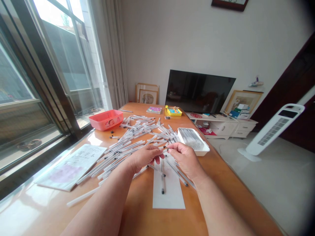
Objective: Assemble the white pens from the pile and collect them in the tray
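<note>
My left hand [145, 157] and my right hand [184, 159] meet above the table, fingertips almost touching. Between them is a pen [164, 149], mostly hidden by the fingers; the left fingers close on its barrel. My right thumb and forefinger pinch its small dark end. Under the hands lies a white paper strip [169, 200], with a black-ended pen [162, 186] resting on it. A wide heap of loose white pens [118, 147] spreads beyond and to the left. Just past my right hand, a white tray [205, 150] holds a bundle of pens.
A red plastic basket [98, 124] stands at the far left, with small black parts [112, 132] close by. Nearer lies a writing booklet [71, 167]. A yellow box [174, 111] and a colourful book [154, 110] sit at the far end. The table's right edge drops to the floor.
</note>
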Demonstrator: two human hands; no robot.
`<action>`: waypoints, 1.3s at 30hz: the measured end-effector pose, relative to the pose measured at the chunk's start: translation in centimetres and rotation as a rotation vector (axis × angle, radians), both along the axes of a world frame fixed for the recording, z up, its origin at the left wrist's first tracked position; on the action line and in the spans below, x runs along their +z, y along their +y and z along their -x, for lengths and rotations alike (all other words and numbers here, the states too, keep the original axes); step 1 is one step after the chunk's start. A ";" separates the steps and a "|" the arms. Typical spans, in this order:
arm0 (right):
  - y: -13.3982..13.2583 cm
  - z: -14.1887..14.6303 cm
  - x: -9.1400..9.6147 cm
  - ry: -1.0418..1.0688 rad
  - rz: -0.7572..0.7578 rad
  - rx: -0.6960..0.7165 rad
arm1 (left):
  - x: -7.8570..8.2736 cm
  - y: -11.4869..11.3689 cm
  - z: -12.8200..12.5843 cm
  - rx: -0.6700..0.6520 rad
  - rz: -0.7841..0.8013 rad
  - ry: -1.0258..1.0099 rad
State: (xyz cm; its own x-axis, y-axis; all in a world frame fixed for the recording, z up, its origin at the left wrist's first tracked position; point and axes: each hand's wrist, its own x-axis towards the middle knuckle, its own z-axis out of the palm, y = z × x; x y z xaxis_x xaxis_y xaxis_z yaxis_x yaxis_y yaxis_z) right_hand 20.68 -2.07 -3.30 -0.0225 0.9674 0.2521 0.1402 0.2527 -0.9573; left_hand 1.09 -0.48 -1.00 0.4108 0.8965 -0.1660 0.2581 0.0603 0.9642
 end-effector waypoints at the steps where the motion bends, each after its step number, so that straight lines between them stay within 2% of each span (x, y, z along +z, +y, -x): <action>1: 0.0 0.0 0.1 -0.005 0.001 0.003 | -0.1 0.1 0.0 0.000 0.000 0.001; 13: 0.0 -0.3 0.0 -0.036 0.047 0.053 | -0.4 0.1 0.1 -0.012 0.010 -0.005; 20: 0.2 -0.5 -0.1 -0.030 0.095 0.075 | -0.9 0.3 0.2 -0.035 -0.087 0.056; 25: 0.2 -0.7 -0.1 -0.106 0.080 0.083 | -0.8 0.2 0.1 -0.059 -0.125 0.111; 32: 0.1 -0.6 -0.3 -0.390 -0.006 -0.009 | -0.9 0.2 -0.2 -0.078 -0.168 0.157; 39: 0.6 -0.3 -0.8 -0.357 0.050 -0.036 | -1.0 -0.1 -0.5 -0.065 -0.189 0.109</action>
State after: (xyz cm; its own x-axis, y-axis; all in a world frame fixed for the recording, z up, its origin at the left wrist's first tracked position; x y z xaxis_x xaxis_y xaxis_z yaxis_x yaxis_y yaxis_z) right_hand 21.01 -1.47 -4.15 -0.0666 0.9801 0.1869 0.4759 0.1958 -0.8574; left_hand 1.63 -0.54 -2.02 0.4580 0.8879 -0.0437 0.3584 -0.1394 0.9231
